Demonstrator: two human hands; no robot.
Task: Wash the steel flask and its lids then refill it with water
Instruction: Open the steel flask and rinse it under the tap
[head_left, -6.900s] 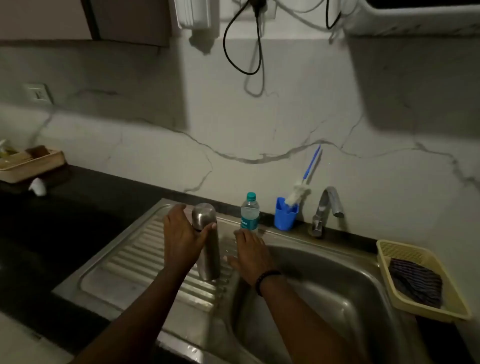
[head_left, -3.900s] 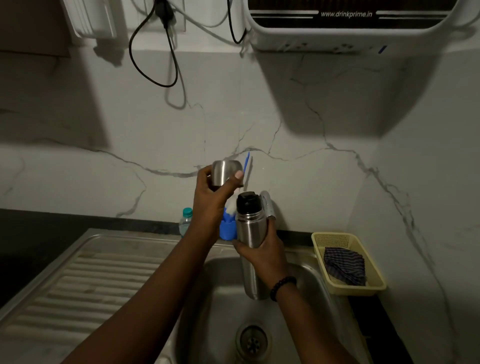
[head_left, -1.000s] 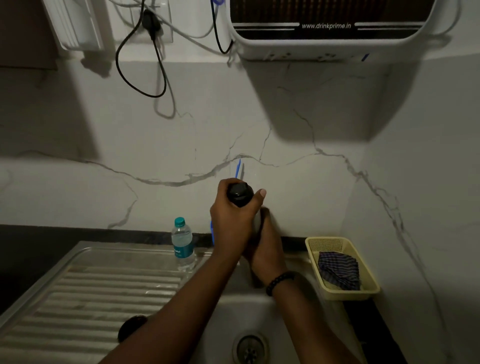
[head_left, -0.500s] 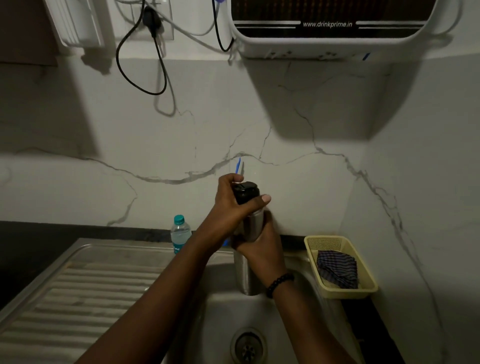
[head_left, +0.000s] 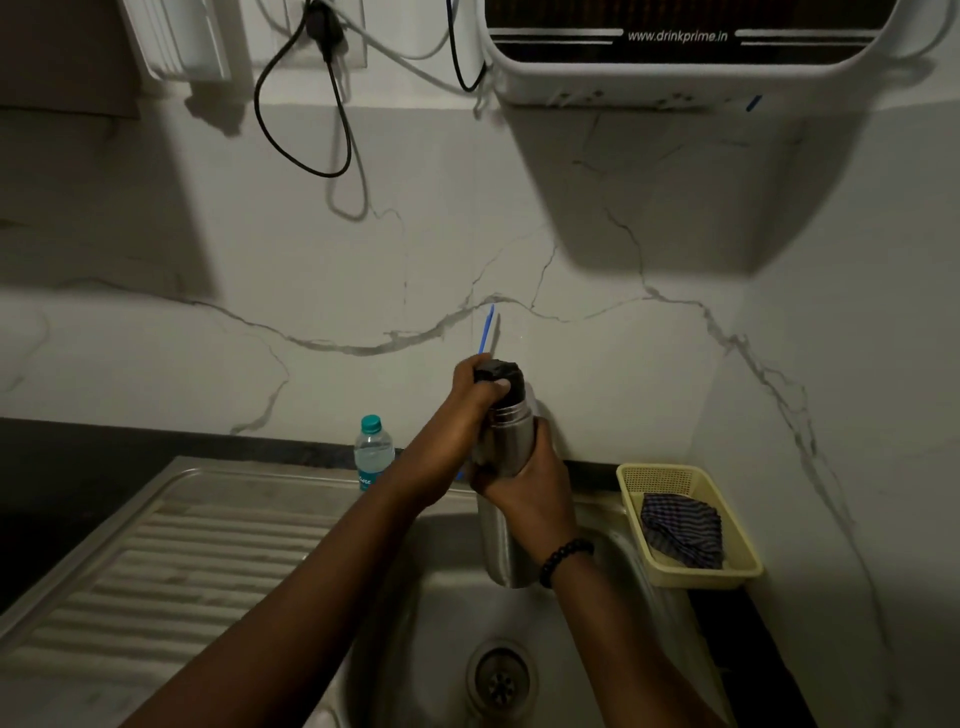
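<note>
I hold the steel flask (head_left: 511, 436) upright over the sink basin (head_left: 447, 618). My right hand (head_left: 535, 483) grips its body around the middle. My left hand (head_left: 475, 392) grips the black inner lid (head_left: 501, 374) on the flask's neck, with the thumb across its front. The steel outer cap is not in view.
A small water bottle with a teal cap (head_left: 373, 452) stands at the back of the ribbed drainboard (head_left: 171, 561). A yellow basket (head_left: 737, 566) holding a striped cloth (head_left: 683, 530) sits right of the sink. A blue brush handle (head_left: 487, 327) pokes up behind the flask. A white water purifier (head_left: 691, 57) hangs overhead.
The steel outer cap came off the flask and left my left hand. That hand now grips the black inner lid, and its thumb has shifted across the lid in the last second.
</note>
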